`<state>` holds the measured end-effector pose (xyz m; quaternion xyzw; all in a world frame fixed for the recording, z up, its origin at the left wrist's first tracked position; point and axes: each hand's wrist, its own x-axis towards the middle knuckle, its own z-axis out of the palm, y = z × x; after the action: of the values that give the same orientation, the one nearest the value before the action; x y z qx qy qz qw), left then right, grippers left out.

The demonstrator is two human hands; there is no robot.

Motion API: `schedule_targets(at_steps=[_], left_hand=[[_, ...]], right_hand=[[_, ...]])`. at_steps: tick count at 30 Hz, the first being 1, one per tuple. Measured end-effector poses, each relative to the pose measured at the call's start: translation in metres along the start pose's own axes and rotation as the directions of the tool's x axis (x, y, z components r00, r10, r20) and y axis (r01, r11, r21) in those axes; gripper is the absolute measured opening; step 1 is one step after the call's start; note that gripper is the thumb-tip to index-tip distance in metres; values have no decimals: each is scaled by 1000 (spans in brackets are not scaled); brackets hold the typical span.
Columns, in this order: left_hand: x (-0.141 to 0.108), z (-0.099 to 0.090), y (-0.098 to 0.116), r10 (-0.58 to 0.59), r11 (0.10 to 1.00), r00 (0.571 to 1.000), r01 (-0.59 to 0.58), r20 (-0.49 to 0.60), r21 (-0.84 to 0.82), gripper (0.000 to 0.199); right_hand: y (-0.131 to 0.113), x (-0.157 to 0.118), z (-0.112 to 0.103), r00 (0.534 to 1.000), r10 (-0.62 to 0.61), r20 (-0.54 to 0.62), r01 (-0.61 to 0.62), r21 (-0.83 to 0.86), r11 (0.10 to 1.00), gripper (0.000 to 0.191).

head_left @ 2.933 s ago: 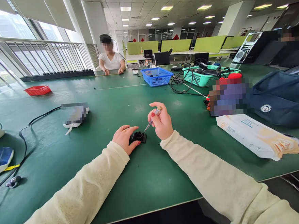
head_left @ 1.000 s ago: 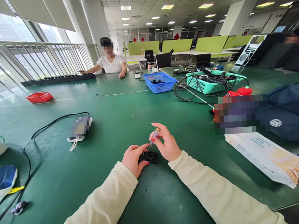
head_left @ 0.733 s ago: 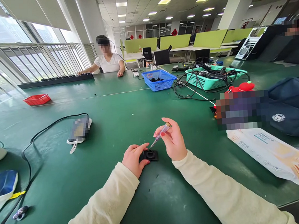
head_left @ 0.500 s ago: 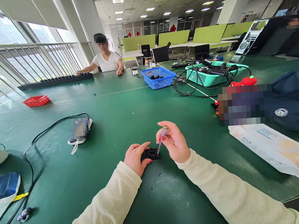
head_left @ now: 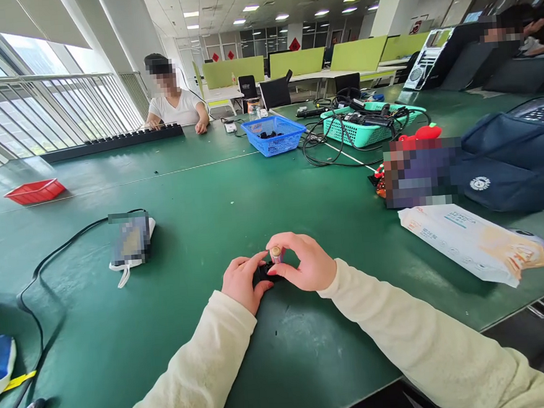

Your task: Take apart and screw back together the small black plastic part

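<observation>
My left hand (head_left: 241, 284) rests on the green table, thumb and fingers closed round the left side of a small black plastic part (head_left: 261, 274). Between the thumb and fingers of my right hand (head_left: 309, 262) is a small screwdriver (head_left: 276, 254) with a translucent handle and a tan end cap. It stands nearly upright over the part, end cap towards me. My right fingers hide its shaft and tip, along with much of the black part, so contact between tip and part cannot be seen.
Ahead stand a blue basket (head_left: 274, 143) and a green basket (head_left: 364, 134) with tangled cables. A white packet (head_left: 465, 237) and a navy bag (head_left: 515, 162) lie to the right. On the left are a red tray (head_left: 36, 192) and a black cable (head_left: 38, 320). A person (head_left: 175, 105) sits across the table.
My right hand has come left and closer to my left hand. The screwdriver has gone from slanted to nearly upright. The whole view has turned a little to the right.
</observation>
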<state>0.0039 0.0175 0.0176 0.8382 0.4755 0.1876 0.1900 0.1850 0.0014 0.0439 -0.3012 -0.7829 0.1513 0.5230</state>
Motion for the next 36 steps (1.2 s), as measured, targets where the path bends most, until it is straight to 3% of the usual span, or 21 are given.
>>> schedule_targets(at_steps=[4,6,16,18,23,25,33,36], left_hand=[[0,-1,3,-33,999,999,33,-6,30,57],[1,-1,2,-20,999,1000,20,-17,33,57],[2,6,-5,32,998,998,-29,-46,57,40],[2,3,-2,16,998,999,-13,-38,56,44],[2,0,4,-33,999,999,34,-10,38,58],[2,0,5,-32,999,999,32,-7,24,58],[0,-1,4,-2,1000,999,2,-43,-2,54],[0,-1,3,28,1000,996,-28,-87,4,47]], right_hand=[[-5,1,-1,992,7,-128,-3,33,999,24],[-6,0,1,990,-4,-139,8,29,1000,23],[-2,-4,15,998,-48,31,50,-76,996,20],[-2,-4,13,1000,-11,-9,10,-77,997,22],[0,-3,3,972,23,-235,-30,-26,999,20],[4,-3,1,965,37,-260,-43,-16,999,21],[10,-5,5,999,33,-44,-36,-88,995,22],[10,-4,5,996,48,-79,-53,-61,997,23]])
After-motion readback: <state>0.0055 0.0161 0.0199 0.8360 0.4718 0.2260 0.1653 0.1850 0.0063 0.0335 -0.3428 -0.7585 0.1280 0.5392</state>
